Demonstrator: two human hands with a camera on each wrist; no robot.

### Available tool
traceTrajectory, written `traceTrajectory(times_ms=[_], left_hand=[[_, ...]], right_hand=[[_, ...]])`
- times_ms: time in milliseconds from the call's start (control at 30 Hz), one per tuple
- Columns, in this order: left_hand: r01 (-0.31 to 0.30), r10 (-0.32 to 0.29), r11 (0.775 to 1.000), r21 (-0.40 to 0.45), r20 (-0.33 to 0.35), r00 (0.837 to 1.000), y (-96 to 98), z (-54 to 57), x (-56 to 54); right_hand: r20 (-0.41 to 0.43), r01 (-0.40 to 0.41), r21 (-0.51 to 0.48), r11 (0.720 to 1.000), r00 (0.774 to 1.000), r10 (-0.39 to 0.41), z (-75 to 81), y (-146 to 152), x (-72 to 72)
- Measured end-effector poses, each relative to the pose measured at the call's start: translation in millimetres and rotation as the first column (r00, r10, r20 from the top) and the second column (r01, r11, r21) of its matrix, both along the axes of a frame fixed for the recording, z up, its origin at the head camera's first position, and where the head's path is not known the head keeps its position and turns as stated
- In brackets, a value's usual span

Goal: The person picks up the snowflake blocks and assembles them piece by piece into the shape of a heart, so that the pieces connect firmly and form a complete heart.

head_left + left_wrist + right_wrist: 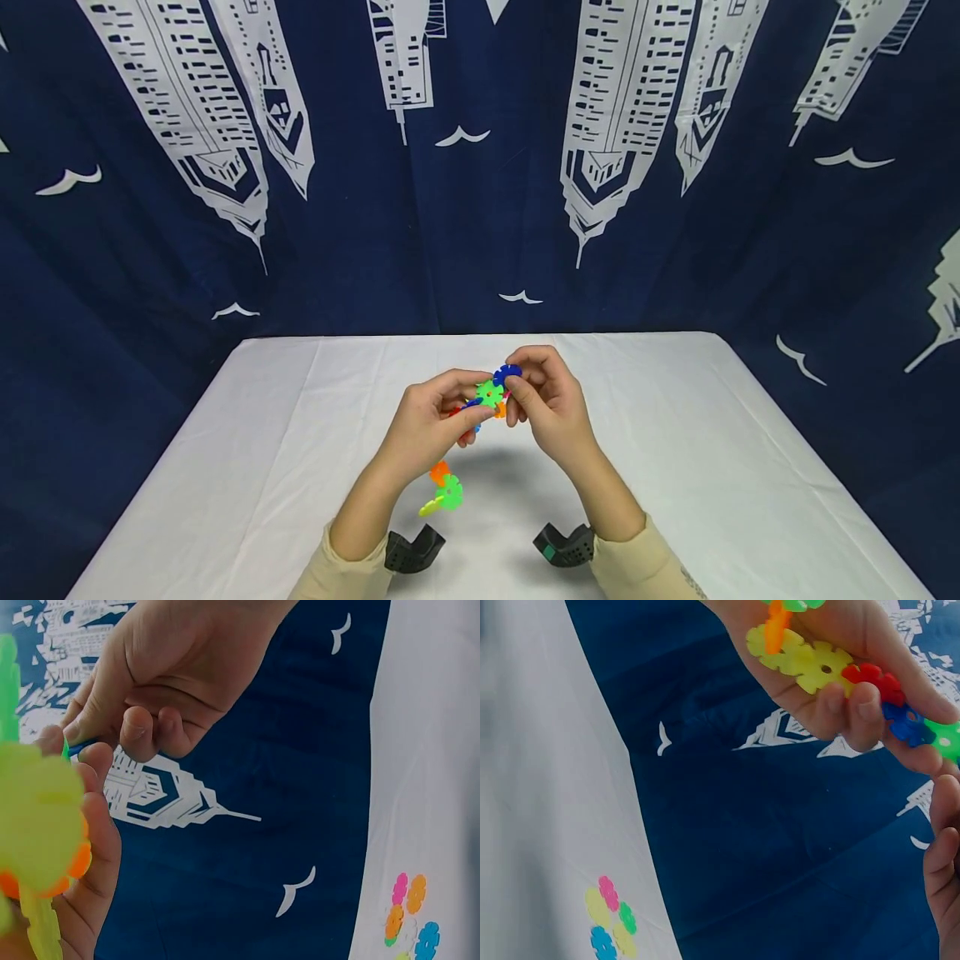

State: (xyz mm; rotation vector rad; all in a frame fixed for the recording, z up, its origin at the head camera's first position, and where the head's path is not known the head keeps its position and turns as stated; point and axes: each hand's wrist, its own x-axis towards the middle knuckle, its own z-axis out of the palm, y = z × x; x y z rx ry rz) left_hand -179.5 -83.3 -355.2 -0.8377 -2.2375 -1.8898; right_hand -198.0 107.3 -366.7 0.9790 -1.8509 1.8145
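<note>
My left hand (429,421) grips a chain of notched plastic snowflake discs. In the right wrist view the chain runs through that hand's fingers: an orange disc (778,626), a yellow disc (825,667), a red disc (876,681), a blue disc (907,724) and a green disc (946,739). Its lower end, with another green disc (450,492), hangs below the left wrist in the head view. My right hand (553,406) pinches a dark blue disc (507,374) between thumb and index finger, right at the edge of the chain's upper green disc (490,393).
Loose discs lie on the white-covered table (675,467), among them a pink disc (608,893) and a light blue disc (603,943); the hands largely hide them in the head view. A navy curtain (480,233) with a white city print hangs behind.
</note>
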Motion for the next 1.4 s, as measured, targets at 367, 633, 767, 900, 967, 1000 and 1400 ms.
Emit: traceTrajectory(times_ms=[367,633,767,900,967,1000,1400], left_hand=[[0.050,-0.051,0.998,0.043,0.016,0.999,-0.2,-1.2,2.3],[0.062,-0.064,0.997,0.055,0.043,0.997,-0.7,0.0,3.1],[0.069,-0.072,0.997,0.047,0.066,0.995,-0.3,0.5,3.0],[0.079,-0.081,0.996,0.040,0.071,0.994,1.6,1.5,2.3],[0.079,-0.082,0.996,0.039,0.070,0.994,2.2,2.0,2.3],[0.079,-0.082,0.996,0.039,0.072,0.994,2.2,2.1,2.6],[0.077,-0.080,0.996,0.045,0.059,0.995,1.5,1.2,2.9]], right_hand=[[-0.094,0.022,-0.071,0.997,0.995,-0.029,-9.7,-11.4,3.4],[-0.137,0.038,-0.014,0.999,0.990,-0.039,-9.3,-9.4,2.2],[-0.149,0.074,0.032,0.997,0.986,-0.069,-7.4,-3.0,1.2],[-0.136,0.093,0.034,0.995,0.987,-0.087,-3.8,2.5,0.5],[-0.136,0.094,0.032,0.995,0.987,-0.089,-2.9,3.7,0.8],[-0.136,0.095,0.030,0.995,0.987,-0.090,-2.6,3.9,1.0],[-0.127,0.041,-0.030,0.999,0.991,-0.044,-3.1,-2.2,4.4]])
